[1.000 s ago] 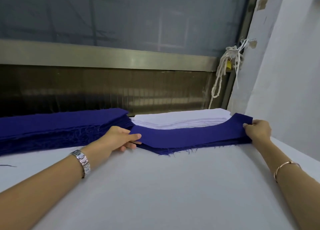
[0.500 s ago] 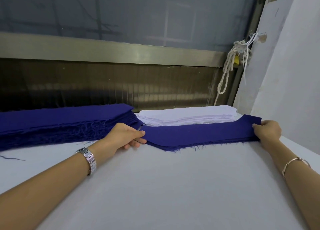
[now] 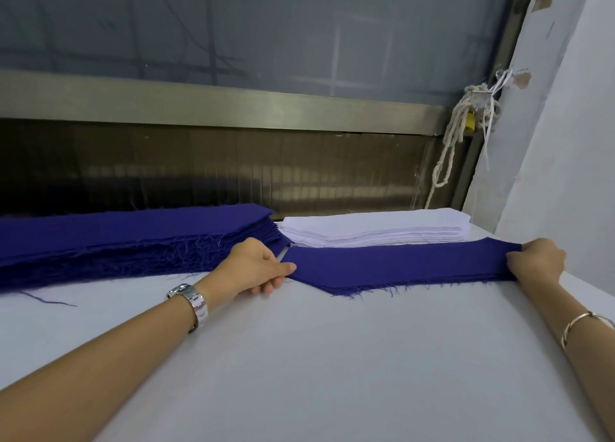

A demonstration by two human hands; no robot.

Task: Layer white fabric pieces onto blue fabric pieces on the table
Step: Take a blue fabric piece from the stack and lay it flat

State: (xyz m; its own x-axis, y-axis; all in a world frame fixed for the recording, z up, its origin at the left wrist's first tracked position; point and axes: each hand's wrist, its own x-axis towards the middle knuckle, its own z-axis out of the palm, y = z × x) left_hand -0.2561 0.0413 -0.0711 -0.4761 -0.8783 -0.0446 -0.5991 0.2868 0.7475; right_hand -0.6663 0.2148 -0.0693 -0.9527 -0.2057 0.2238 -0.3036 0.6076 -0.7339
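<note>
A thin stack of long blue fabric pieces lies flat across the white table, frayed along its near edge. My left hand pinches its left end. My right hand grips its right end. Just behind it sits a pile of white fabric pieces. A thick pile of blue fabric pieces stretches to the left, behind my left hand.
A dark panel with a metal rail and window runs along the table's back. A knotted white cord hangs at the back right beside a white wall. A loose blue thread lies at the left.
The blue stack in my hands has come down from slightly lifted to flat on the table, in front of the white pile. Both hands keep their hold on its ends.
</note>
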